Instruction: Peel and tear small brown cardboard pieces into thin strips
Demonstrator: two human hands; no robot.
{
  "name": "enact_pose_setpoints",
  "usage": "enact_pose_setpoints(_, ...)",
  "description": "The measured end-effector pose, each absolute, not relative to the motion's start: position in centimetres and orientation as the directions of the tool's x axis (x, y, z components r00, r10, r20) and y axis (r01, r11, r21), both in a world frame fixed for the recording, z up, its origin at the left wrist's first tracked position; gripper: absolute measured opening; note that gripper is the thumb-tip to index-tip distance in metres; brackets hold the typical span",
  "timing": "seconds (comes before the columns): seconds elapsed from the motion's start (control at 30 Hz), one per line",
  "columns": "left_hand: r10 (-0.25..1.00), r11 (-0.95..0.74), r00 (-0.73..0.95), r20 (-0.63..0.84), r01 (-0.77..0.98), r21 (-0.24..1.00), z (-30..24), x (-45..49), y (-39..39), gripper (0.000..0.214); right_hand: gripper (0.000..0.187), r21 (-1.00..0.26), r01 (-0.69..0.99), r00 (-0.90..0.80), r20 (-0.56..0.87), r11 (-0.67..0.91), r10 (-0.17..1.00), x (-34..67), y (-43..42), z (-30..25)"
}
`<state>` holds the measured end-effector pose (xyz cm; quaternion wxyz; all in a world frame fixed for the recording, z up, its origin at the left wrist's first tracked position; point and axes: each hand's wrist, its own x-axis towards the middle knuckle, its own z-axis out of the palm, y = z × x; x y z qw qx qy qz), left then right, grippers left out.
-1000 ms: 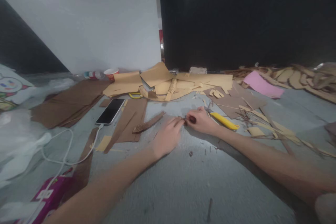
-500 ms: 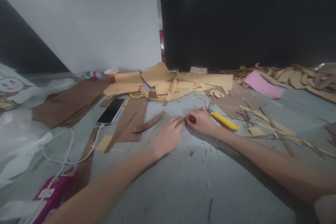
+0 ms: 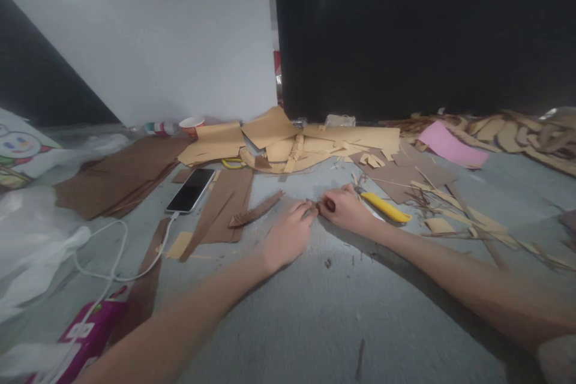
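Note:
My left hand (image 3: pixel 288 234) and my right hand (image 3: pixel 344 209) meet fingertip to fingertip on the grey floor (image 3: pixel 315 312). Both pinch a small dark brown scrap (image 3: pixel 314 206) between them; it is too small to make out well. Right behind my right hand lies a yellow utility knife (image 3: pixel 384 207), untouched. A narrow brown cardboard strip (image 3: pixel 255 212) lies just left of my left hand.
A phone (image 3: pixel 189 189) on a white cable (image 3: pixel 112 252) rests on brown cardboard sheets (image 3: pixel 112 180). Tan cardboard pieces (image 3: pixel 288 141), a pink sheet (image 3: pixel 450 145), a red paper cup (image 3: pixel 191 125), yellow scissors (image 3: pixel 231 163) and a magenta box (image 3: pixel 85 336) lie around. Cardboard slivers litter the right side.
Almost nothing differs; both hands stay pinched together at the same spot, with only a slight shift of the fingers.

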<state>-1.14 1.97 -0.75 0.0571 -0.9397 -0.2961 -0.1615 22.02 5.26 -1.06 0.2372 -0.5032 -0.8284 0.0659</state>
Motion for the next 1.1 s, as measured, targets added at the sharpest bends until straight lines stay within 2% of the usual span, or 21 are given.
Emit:
enact_pose_setpoints(0.27,0.631,-0.770,0.700,0.334,0.617,0.164,0.1,-0.8,1.8,0.045,0.016,-0.320,0.807,-0.392,0.338,0.496,0.856,22.0,5.2,-1.1)
enact_pose_setpoints(0.4,0.631,-0.770,0.698,0.338,0.615,0.168,0.2,-0.9,1.7,0.041,0.009,-0.261,0.807,-0.417,0.383,0.530,0.824,22.1,5.0,-1.3)
enact_pose_setpoints(0.5,0.629,-0.773,0.704,0.331,0.612,0.168,0.1,-0.9,1.7,0.040,0.015,-0.209,0.818,-0.434,0.387,0.536,0.814,22.3,4.8,-1.2)
enact_pose_setpoints(0.67,0.649,-0.759,0.689,0.322,0.616,0.213,0.0,-0.8,1.6,0.046,0.025,-0.160,0.878,-0.365,0.384,0.450,0.848,22.3,4.0,-1.0)
enact_pose_setpoints(0.87,0.634,-0.773,0.696,0.338,0.590,0.234,-0.2,-0.9,1.6,0.047,0.026,-0.118,0.914,-0.313,0.402,0.388,0.860,21.6,3.1,-1.0)
enact_pose_setpoints(1.0,0.632,-0.773,0.695,0.343,0.602,0.203,-0.5,-1.0,1.8,0.044,0.023,-0.072,0.924,-0.327,0.366,0.376,0.871,21.2,2.7,-0.6)
enact_pose_setpoints(1.1,0.632,-0.770,0.693,0.346,0.610,0.185,-0.7,-1.1,1.8,0.043,0.025,-0.086,0.927,-0.320,0.320,0.364,0.891,21.2,2.7,-0.5)
